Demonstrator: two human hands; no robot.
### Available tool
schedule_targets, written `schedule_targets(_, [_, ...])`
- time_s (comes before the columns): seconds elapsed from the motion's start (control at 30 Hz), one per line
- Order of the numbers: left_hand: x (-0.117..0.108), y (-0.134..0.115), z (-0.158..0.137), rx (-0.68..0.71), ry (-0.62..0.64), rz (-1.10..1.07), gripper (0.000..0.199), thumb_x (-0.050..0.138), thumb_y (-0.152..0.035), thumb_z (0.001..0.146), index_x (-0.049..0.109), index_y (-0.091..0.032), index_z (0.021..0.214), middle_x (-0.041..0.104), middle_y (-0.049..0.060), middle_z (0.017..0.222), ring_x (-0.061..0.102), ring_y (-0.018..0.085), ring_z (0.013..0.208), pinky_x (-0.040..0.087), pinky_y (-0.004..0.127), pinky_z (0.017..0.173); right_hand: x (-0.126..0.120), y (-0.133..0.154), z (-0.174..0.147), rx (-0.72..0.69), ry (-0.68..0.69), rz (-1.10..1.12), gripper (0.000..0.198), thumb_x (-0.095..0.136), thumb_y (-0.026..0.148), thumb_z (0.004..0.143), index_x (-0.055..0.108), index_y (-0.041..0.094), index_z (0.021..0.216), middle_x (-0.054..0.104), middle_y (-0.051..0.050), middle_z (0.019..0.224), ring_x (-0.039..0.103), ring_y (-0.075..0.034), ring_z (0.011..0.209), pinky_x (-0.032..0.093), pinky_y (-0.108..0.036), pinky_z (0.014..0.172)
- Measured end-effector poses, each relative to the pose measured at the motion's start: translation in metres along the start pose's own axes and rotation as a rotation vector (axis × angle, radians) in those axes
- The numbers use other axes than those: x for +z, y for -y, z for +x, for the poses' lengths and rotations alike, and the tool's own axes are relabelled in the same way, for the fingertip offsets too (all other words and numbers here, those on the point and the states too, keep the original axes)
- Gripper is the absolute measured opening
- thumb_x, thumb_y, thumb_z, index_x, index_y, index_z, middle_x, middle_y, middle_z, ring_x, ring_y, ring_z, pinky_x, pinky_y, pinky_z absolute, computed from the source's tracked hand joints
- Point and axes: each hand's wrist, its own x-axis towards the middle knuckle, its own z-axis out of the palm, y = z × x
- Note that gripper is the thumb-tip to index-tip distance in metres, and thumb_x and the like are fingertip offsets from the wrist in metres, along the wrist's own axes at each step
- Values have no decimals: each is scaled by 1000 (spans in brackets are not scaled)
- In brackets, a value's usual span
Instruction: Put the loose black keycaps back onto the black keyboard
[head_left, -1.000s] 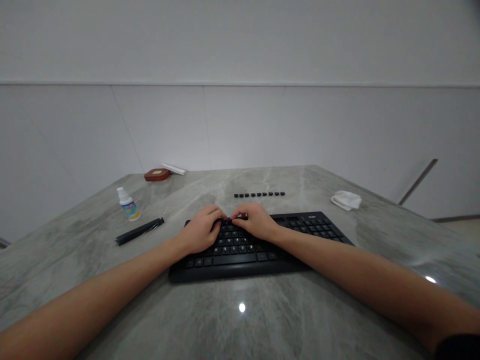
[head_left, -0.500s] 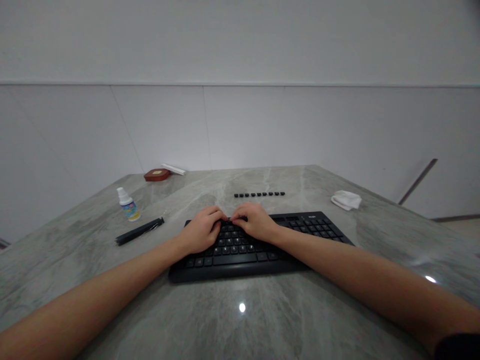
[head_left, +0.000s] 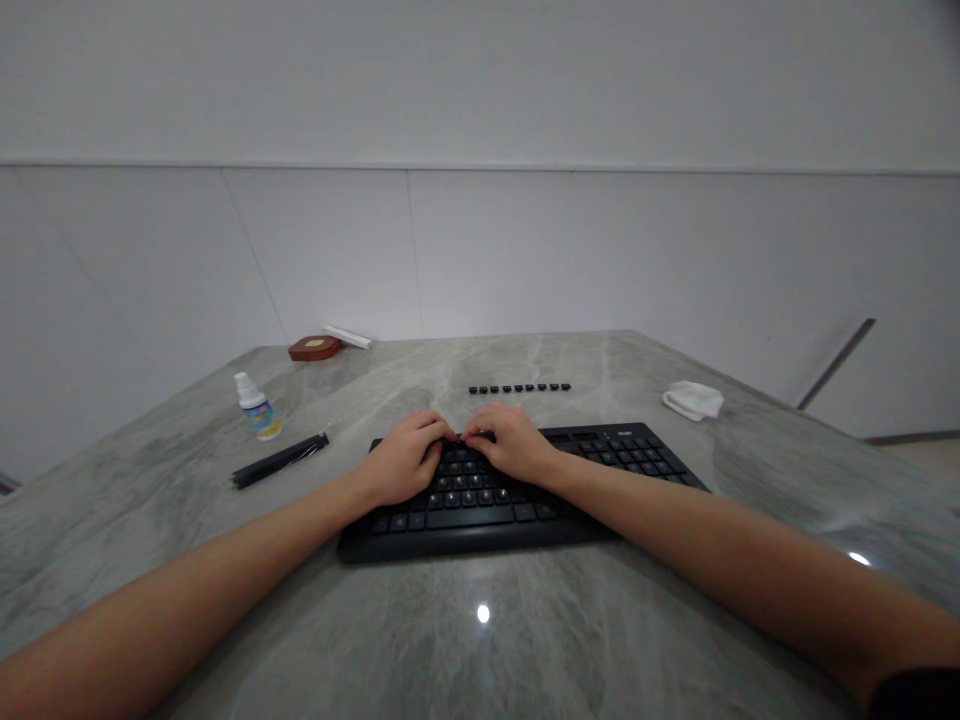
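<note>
A black keyboard lies on the grey marbled table with its space bar side facing me. Over its upper left part rests my left hand, fingers bent and pressed together at the top rows. Close beside it, my right hand pinches with thumb and index finger at the same spot. The fingertips of both hands almost meet there, and whatever is between them is too small and covered to make out. Behind the keyboard, several small black keycaps stand in a neat row.
At left are a white spray bottle with a colourful label and a long black tool or brush. Farther back sit a reddish-brown case and a white strip. A folded white cloth lies at right.
</note>
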Motion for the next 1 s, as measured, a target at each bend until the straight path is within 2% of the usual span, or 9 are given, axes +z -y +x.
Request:
schedule_targets(0.1, [-2,-2,0,0,3,-8,26,40,-7,84,59,-18,98,60,6,98,56,19,96,47,38,91,0,1,0,9,-10,-4,11,66,9,78,73,18,80,71,-4,82,61,-17,82,45,-31,80])
schedule_targets(0.3, [-2,-3,-2,-19,-20,-35,36,39,-5,84,52,-19,114,62,5,109,56,19,104,47,38,94,2,0,0,-6,-24,-8,12,64,10,79,72,18,80,71,-3,81,60,-17,80,44,-30,79])
schedule_targets(1.0, [-4,-5,-1,46,-21,-67,36,37,-2,84,55,-19,110,63,4,104,57,17,101,48,33,91,2,-2,-2,-35,-21,-22,9,64,12,80,71,17,79,70,-4,80,59,-17,80,43,-30,78])
